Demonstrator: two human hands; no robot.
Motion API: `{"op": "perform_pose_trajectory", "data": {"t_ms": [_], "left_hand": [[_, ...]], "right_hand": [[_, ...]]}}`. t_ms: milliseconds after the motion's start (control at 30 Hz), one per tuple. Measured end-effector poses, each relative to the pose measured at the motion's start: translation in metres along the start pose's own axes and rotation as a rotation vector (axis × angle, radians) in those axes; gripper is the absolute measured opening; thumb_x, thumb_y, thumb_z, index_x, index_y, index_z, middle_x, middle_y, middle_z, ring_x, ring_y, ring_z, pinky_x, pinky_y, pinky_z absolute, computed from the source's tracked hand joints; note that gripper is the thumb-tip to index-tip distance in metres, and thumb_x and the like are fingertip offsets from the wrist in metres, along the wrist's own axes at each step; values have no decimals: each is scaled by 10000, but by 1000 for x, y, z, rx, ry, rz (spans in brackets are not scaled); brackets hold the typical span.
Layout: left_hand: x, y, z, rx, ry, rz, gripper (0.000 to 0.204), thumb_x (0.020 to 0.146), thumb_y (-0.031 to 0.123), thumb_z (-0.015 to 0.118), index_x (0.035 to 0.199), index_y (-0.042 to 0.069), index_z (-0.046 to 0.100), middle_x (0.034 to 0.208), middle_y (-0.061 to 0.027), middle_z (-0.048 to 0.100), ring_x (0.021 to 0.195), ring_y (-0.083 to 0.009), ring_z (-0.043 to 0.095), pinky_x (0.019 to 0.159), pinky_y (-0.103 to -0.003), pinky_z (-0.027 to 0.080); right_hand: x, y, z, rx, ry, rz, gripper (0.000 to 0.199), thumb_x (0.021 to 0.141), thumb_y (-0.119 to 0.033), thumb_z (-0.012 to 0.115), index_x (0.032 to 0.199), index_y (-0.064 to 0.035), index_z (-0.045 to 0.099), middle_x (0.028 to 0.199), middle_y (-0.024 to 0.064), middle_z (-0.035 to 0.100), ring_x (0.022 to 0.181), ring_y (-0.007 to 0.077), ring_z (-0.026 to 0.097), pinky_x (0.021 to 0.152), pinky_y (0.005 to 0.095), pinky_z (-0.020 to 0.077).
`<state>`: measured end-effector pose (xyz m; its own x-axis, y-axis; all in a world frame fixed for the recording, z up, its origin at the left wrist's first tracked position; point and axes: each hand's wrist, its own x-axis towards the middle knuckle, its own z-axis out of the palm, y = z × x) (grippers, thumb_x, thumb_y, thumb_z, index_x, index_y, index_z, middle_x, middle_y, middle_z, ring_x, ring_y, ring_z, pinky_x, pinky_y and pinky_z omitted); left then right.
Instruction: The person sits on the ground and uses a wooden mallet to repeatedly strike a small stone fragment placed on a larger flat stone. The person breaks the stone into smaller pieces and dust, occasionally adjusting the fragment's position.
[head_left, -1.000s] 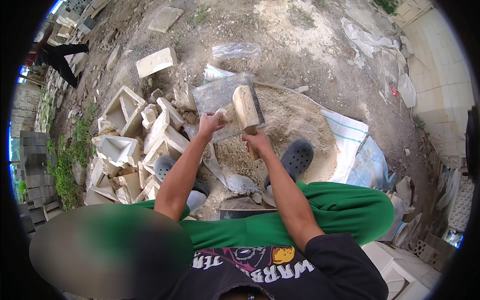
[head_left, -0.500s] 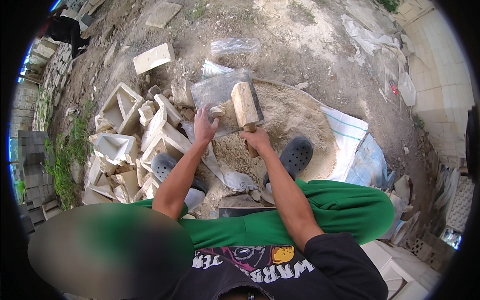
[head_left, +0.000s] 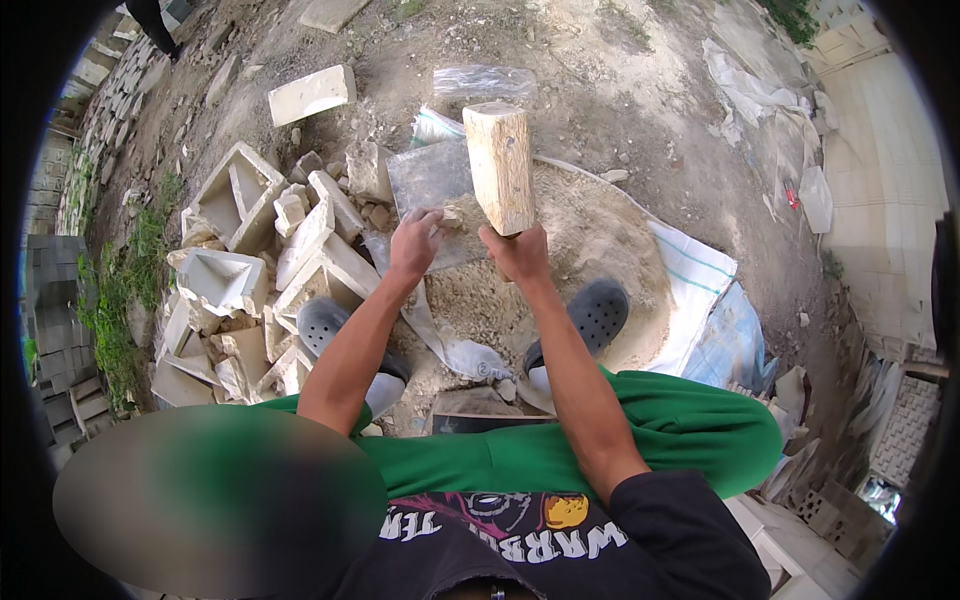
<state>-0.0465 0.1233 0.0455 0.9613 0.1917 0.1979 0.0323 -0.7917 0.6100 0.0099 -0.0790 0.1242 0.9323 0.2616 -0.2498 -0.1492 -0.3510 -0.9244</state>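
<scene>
A: ok what are those hands up to?

B: right hand (head_left: 518, 251) is closed tight on a chunky wooden mallet (head_left: 499, 168), which looks lifted. left hand (head_left: 414, 244) is half curled, fingertips right at a pale chunk (head_left: 452, 216) on the grey slab (head_left: 425, 175). can't tell from here if it's pinching the chunk or just steadying it.

A: so, smashing time?

B: my guess is yeah, mid-crush, one lump at a time. the next blow would call for the mallet square over that chunk and the left hand well clear.

A: what's around the slab?

B: it's down at ground level, by a spread of crumbly grit (head_left: 590, 225) with a white sack (head_left: 693, 262) along its right edge. broken cast pieces (head_left: 222, 282) are heaped on the left.

A: and the rest of the yard?

B: stony dirt (head_left: 610, 110), a clear plastic packet (head_left: 485, 82) beyond the slab, weeds (head_left: 117, 310) and stacked blocks (head_left: 58, 330) off left. somebody's dark trouser leg (head_left: 151, 23) shows at the far left, too.
</scene>
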Motion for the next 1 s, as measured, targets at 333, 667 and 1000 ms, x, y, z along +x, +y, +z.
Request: {"op": "perform_pose_trajectory", "data": {"t_ms": [333,667,1000], "left_hand": [[-5,-11,3,10,26,27,340,793,119,767,1127,63,730,1150,-84,715,1054,-300,671,895,-392,546],[-10,-14,4,-8,21,-6,354,818,127,756,1168,85,727,1175,-77,715,1067,-293,674,906,-382,547],[-9,-13,4,-8,72,-3,335,811,176,767,1139,119,736,1167,-30,716,1055,-275,671,899,-378,551]], "right_hand": [[-5,31,7,-256,-94,242,311,754,-270,719,956,-34,729,753,157,729,687,291,731,633,389,567],[-5,44,27,-375,-25,145,382,708,-324,734,943,-23,748,823,213,734,819,381,730,746,451,569],[6,11,9,-144,-78,111,372,721,-348,724,902,-23,733,863,232,730,874,412,715,774,463,558]]}}
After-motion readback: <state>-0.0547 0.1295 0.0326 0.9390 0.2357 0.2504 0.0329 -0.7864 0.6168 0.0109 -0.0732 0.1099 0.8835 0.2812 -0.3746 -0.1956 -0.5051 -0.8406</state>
